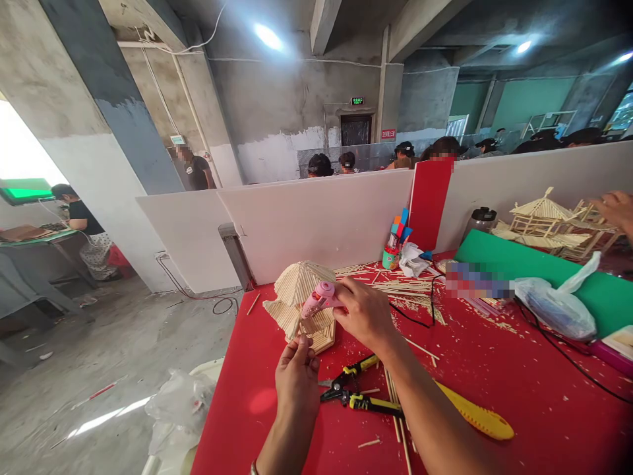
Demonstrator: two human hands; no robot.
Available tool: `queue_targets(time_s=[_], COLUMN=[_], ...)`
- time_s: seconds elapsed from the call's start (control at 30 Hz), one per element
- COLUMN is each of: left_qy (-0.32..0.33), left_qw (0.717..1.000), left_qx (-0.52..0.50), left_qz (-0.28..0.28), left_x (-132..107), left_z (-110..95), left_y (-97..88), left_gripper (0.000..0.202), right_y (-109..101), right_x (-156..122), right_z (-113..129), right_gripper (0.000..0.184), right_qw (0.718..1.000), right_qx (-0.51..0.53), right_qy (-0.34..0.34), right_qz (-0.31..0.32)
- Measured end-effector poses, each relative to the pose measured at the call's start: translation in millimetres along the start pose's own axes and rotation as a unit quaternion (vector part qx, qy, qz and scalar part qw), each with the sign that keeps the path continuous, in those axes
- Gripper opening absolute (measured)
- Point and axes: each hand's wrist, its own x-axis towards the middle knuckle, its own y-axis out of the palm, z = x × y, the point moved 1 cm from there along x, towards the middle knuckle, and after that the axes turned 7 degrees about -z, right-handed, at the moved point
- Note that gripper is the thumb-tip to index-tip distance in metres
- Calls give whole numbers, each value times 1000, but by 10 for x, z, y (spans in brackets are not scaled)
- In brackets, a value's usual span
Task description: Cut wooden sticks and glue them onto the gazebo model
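Two bare hands of ours meet over the near left part of the red tabletop (237,429), at a small pavilion model of pale wooden sticks with a ribbed, peaked roof (305,280). Taking twelve as straight ahead, we see the model at twelve o'clock from our left hand (297,373) and between nine and ten from our right hand (364,313). Its long axis, peak to base, appears to run from twelve towards five. Our left hand is nearer: its thumb and fingertips are drawn together at the lower near edge, though we cannot tell whether they grip that edge or a small piece. Our right hand is wrapped around a pink plastic glue gun (320,298), its front end aimed towards seven o'clock across the model; we cannot tell whether the nozzle touches. Cutting pliers with yellow-and-black handles (373,404) lie at about three o'clock from our left hand, partly beneath our right forearm, and loose pale sticks (408,287) lie at one o'clock from our right hand.
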Motion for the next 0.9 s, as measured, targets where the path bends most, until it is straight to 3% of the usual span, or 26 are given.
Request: queue_targets(time_s=[0.4,0.9], left_qy=[-4,-2], left_qw=[1000,1000], left_qx=[5,21], left_qz=[-4,11], left_x=[-3,58], left_z=[-2,10], left_y=[13,-17], left_gripper=[20,25], right_y=[38,18], right_x=[-26,-18], right_z=[4,-48], right_gripper=[35,34], right_qw=[996,998], right_qx=[33,41], right_qy=[-50,-35], right_qz=[-64,-38])
